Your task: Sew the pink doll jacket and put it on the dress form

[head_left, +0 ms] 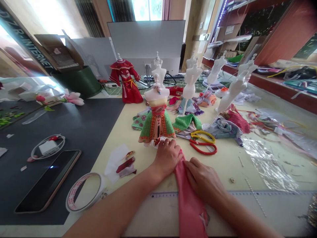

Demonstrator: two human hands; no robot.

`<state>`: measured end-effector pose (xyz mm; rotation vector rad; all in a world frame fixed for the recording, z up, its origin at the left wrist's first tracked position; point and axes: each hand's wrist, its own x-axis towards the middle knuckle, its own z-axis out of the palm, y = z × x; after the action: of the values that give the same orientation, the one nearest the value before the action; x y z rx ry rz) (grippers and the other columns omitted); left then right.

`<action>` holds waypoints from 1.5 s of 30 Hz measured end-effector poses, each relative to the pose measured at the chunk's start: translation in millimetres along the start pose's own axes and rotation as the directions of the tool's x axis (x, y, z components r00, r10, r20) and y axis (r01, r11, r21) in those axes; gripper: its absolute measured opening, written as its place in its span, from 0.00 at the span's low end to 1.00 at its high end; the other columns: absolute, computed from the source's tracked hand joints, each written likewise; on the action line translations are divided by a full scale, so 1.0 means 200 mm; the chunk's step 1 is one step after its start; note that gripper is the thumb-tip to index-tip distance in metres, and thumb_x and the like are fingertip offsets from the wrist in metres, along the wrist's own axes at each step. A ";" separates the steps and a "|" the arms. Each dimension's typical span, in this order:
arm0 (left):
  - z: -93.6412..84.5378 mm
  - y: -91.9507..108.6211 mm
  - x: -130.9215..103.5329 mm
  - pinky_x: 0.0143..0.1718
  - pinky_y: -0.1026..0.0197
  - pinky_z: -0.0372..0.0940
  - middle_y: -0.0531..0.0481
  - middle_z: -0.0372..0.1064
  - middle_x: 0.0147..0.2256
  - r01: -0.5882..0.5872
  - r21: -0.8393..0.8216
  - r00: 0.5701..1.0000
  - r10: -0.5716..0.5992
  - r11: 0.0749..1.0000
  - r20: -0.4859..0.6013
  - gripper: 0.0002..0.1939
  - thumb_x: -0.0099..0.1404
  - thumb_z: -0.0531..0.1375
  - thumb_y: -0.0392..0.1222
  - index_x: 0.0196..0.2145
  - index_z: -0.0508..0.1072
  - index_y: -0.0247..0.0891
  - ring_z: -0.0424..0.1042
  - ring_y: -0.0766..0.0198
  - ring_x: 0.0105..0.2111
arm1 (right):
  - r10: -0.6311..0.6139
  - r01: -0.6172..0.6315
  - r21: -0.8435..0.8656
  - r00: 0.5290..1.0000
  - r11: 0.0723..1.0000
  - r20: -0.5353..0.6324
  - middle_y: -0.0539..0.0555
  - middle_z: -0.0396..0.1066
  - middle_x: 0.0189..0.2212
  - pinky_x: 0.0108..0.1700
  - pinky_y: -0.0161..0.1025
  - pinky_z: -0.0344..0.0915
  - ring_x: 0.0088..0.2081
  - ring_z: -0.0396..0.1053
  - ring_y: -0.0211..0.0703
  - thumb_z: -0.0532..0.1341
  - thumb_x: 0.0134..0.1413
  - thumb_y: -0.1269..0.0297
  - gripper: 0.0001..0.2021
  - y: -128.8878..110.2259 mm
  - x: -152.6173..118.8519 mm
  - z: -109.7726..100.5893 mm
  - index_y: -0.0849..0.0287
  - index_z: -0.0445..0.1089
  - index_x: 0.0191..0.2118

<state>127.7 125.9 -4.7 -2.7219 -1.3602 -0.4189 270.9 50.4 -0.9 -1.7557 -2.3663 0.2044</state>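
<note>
Gripping pink cloth (190, 208), cropped below, left hand (168, 153) and right hand (205, 177) partly hide its far end.

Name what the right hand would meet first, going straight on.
Past the long pink fabric strip it touches, the right hand would likely meet the left hand first, though depth is unclear.

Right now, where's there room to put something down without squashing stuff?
There's a bare patch on the dark mat, between the phone and the red dress. A smaller one lies between the scissors and the foil. It's crowded around the mannequins, where scraps lie.
</note>
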 end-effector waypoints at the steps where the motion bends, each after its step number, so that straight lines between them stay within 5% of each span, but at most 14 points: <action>1: 0.00 0.00 0.00 0.42 0.51 0.56 0.45 0.65 0.41 0.005 -0.004 1.000 -0.005 1.000 -0.004 0.11 0.65 0.52 0.47 0.36 0.69 0.37 0.61 0.54 0.43 | 0.001 -0.001 0.016 1.000 1.000 -0.004 0.53 0.63 0.30 0.25 0.36 0.48 0.26 0.63 0.39 0.46 0.59 0.71 0.13 0.00 0.00 0.00 0.60 0.68 0.35; 10: 0.02 -0.02 0.01 0.39 0.52 0.57 0.46 0.66 0.37 -0.020 -0.012 0.999 0.020 1.000 -0.029 0.10 0.67 0.49 0.39 0.34 0.69 0.37 0.63 0.55 0.40 | 0.118 -0.116 0.310 0.993 0.944 0.011 0.50 0.68 0.30 0.29 0.34 0.56 0.27 0.65 0.38 0.52 0.54 0.68 0.13 0.07 -0.02 -0.05 0.56 0.69 0.43; 22: -0.01 -0.06 -0.02 0.43 0.54 0.57 0.46 0.68 0.39 -0.087 -0.129 0.992 0.074 0.988 -0.102 0.11 0.66 0.49 0.37 0.42 0.69 0.37 0.64 0.56 0.41 | 0.212 -0.230 0.486 0.973 0.843 0.093 0.48 0.67 0.24 0.25 0.33 0.55 0.22 0.60 0.36 0.52 0.50 0.69 0.15 0.17 -0.01 -0.10 0.59 0.68 0.44; 26: -0.05 -0.01 -0.05 0.45 0.53 0.55 0.46 0.68 0.37 -0.177 -0.174 0.976 0.150 0.969 -0.156 0.11 0.66 0.49 0.39 0.36 0.70 0.35 0.64 0.58 0.39 | 0.186 -0.210 0.537 0.978 0.817 0.098 0.47 0.67 0.25 0.26 0.33 0.56 0.22 0.60 0.34 0.53 0.49 0.69 0.15 0.20 -0.02 -0.08 0.58 0.67 0.44; 33: -0.13 0.09 -0.11 0.44 0.54 0.55 0.48 0.68 0.33 -0.364 -0.249 0.931 0.361 0.897 -0.058 0.10 0.66 0.50 0.39 0.32 0.70 0.36 0.63 0.60 0.36 | 0.145 -0.192 0.527 0.981 0.828 0.131 0.47 0.67 0.23 0.26 0.32 0.54 0.23 0.60 0.35 0.54 0.49 0.71 0.14 0.21 -0.02 -0.11 0.59 0.67 0.43; 40: -0.12 0.08 -0.10 0.45 0.53 0.54 0.49 0.69 0.35 -0.356 -0.258 0.925 0.378 0.898 0.036 0.10 0.67 0.49 0.38 0.35 0.69 0.36 0.64 0.61 0.36 | 0.144 -0.206 0.461 0.975 0.863 0.166 0.48 0.67 0.22 0.24 0.31 0.52 0.23 0.60 0.35 0.53 0.51 0.70 0.10 0.19 -0.02 -0.14 0.59 0.69 0.38; 45: -0.10 0.06 -0.09 0.46 0.52 0.55 0.48 0.69 0.35 -0.320 -0.255 0.941 0.338 0.912 0.026 0.09 0.66 0.50 0.39 0.36 0.69 0.36 0.64 0.59 0.38 | 0.210 -0.213 0.358 0.977 0.909 0.048 0.48 0.69 0.23 0.26 0.32 0.51 0.25 0.63 0.37 0.55 0.50 0.70 0.13 0.15 0.02 -0.09 0.60 0.67 0.43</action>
<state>123.1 100.6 10.6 -3.1191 -0.8794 -0.4977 302.3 62.8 9.6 -1.8187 -1.9759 0.6370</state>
